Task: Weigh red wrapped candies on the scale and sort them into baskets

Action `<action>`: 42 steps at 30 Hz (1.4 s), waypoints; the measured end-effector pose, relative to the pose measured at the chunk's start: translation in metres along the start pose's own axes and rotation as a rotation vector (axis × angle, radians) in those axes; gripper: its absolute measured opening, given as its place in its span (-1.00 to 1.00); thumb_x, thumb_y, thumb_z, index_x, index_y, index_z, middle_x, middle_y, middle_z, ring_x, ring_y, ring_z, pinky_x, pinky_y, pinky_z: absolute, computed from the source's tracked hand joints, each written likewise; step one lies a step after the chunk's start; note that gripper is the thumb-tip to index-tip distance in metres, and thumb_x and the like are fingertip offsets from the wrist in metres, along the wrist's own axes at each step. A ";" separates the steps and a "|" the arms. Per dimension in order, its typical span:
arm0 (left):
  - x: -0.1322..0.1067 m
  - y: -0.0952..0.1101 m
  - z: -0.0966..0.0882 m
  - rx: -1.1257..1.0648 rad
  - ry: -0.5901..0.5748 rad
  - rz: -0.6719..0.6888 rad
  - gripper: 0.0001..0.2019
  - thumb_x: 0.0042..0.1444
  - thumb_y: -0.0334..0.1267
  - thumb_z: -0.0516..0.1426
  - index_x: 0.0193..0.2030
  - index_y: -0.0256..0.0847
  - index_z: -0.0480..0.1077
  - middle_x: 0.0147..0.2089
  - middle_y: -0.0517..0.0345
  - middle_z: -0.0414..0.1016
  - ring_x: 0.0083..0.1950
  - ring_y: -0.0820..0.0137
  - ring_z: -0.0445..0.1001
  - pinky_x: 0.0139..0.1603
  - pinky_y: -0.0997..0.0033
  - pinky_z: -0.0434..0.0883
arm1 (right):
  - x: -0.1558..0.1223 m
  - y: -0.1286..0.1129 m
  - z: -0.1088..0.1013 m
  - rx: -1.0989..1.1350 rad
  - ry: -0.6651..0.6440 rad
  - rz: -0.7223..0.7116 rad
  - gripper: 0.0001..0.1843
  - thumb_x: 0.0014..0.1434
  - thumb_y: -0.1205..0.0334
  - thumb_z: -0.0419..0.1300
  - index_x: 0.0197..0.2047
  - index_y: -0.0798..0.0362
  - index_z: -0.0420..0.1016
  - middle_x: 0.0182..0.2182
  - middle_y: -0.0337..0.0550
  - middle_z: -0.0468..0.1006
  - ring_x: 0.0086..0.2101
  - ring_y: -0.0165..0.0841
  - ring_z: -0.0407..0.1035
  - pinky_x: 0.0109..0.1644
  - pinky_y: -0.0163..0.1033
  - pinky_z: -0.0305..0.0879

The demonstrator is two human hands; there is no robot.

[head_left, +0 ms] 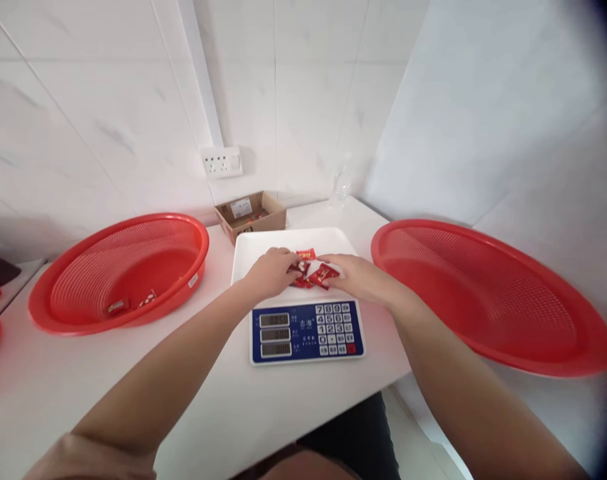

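A white electronic scale (243, 257) with a blue keypad panel (307, 331) stands on the table in front of me. On its pan lies a small pile of red-wrapped candies (325, 274), some with gold print, partly covered by my fingers. My left hand (273, 270) curls its fingers round the left side of the pile. From the right, my right hand (353, 275) has its fingers and thumb closed about the candies. The top display reads what looks like 0.050; the lower two show zeros.
To the left, a red plastic basket (193, 283) holds a few small packets. Another red basket (483, 243) stands close by my right forearm. Behind the scale are an open cardboard box (228, 223) and a clear object (339, 187). A wall socket (222, 162) is above.
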State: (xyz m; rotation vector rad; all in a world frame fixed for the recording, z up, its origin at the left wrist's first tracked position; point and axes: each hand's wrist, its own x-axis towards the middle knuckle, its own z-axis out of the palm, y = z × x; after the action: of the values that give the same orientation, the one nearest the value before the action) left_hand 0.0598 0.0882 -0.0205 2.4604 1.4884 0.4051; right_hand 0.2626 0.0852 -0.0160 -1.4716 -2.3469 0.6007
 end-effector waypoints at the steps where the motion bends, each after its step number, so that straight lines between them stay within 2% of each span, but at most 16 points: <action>1: 0.001 -0.001 0.001 0.000 -0.012 0.008 -0.74 0.11 -0.29 0.09 -0.06 -0.16 0.46 -0.08 0.04 0.50 -0.01 0.23 0.40 0.05 0.24 0.33 | 0.000 0.000 0.002 -0.019 0.003 0.015 -0.54 0.08 0.31 0.21 0.09 -0.07 0.44 -0.01 -0.12 0.54 -0.05 -0.21 0.43 0.01 -0.12 0.34; 9: -0.001 -0.003 0.003 0.007 -0.051 0.028 -0.72 0.16 -0.27 0.03 -0.03 -0.12 0.45 -0.05 0.06 0.46 0.01 0.26 0.38 0.04 0.27 0.31 | 0.004 0.001 0.006 0.021 0.036 0.090 -0.64 0.11 0.28 0.18 0.01 -0.05 0.49 -0.06 -0.16 0.56 -0.09 -0.26 0.45 0.00 -0.14 0.34; 15: 0.001 -0.002 0.003 0.032 -0.073 0.034 -0.74 0.17 -0.26 0.02 -0.05 -0.14 0.45 -0.06 0.03 0.46 0.00 0.20 0.39 -0.02 0.23 0.31 | 0.009 0.007 0.011 -0.072 0.142 0.131 -0.65 0.13 0.25 0.16 0.01 0.02 0.49 0.01 -0.06 0.51 -0.08 -0.20 0.42 -0.01 -0.07 0.32; 22: -0.003 0.002 0.001 0.040 -0.081 0.019 -0.75 0.19 -0.27 0.01 -0.06 -0.14 0.43 -0.06 0.05 0.45 0.00 0.25 0.39 -0.01 0.31 0.30 | 0.006 0.004 0.021 -0.085 0.173 0.083 -0.70 0.16 0.23 0.14 -0.03 0.02 0.51 -0.07 -0.07 0.53 -0.12 -0.21 0.43 -0.02 -0.09 0.33; 26: -0.006 0.002 0.001 0.046 -0.073 -0.014 -0.71 0.19 -0.26 0.02 0.03 -0.16 0.37 -0.01 0.01 0.43 0.03 0.22 0.38 0.00 0.28 0.30 | 0.008 0.002 0.025 -0.053 0.197 0.063 -0.67 0.17 0.22 0.14 0.00 0.02 0.50 -0.04 -0.05 0.52 -0.13 -0.22 0.44 -0.03 -0.09 0.33; 31: -0.005 0.002 0.001 0.054 -0.058 -0.045 -0.61 0.16 -0.26 0.04 0.14 -0.23 0.25 0.00 -0.03 0.39 0.03 0.19 0.37 0.00 0.25 0.30 | 0.013 0.006 0.028 -0.051 0.237 0.010 -0.62 0.19 0.17 0.12 0.06 0.05 0.47 0.03 -0.04 0.49 -0.04 -0.19 0.39 -0.02 -0.08 0.32; 37: -0.005 -0.001 -0.002 0.050 -0.076 -0.021 -0.63 0.16 -0.21 0.04 0.12 -0.17 0.27 -0.05 0.06 0.39 0.00 0.23 0.37 -0.02 0.30 0.29 | 0.013 0.003 0.029 -0.100 0.206 -0.065 -0.75 0.18 0.22 0.12 -0.14 0.00 0.58 -0.20 -0.15 0.60 -0.17 -0.22 0.43 -0.07 -0.08 0.33; 40: -0.008 -0.003 -0.005 0.011 -0.062 -0.003 -0.66 0.15 -0.23 0.05 0.07 -0.17 0.33 -0.10 0.11 0.41 -0.04 0.28 0.39 -0.06 0.34 0.29 | 0.003 0.003 0.028 -0.067 0.265 -0.068 -0.74 0.19 0.19 0.12 -0.09 -0.04 0.56 -0.14 -0.14 0.58 -0.11 -0.20 0.42 -0.10 -0.08 0.37; 42: -0.009 -0.006 -0.006 -0.003 -0.051 -0.002 -0.69 0.15 -0.23 0.05 0.04 -0.17 0.36 -0.10 0.14 0.42 -0.05 0.30 0.39 -0.06 0.35 0.28 | -0.009 0.005 0.028 -0.053 0.366 -0.056 -0.73 0.20 0.16 0.13 -0.06 -0.06 0.53 -0.10 -0.13 0.57 -0.08 -0.20 0.42 -0.12 -0.09 0.39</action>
State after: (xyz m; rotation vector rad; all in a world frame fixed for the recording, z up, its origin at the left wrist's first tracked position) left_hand 0.0488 0.0834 -0.0182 2.4476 1.4686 0.3413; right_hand 0.2573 0.0741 -0.0435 -1.3949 -2.1223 0.2314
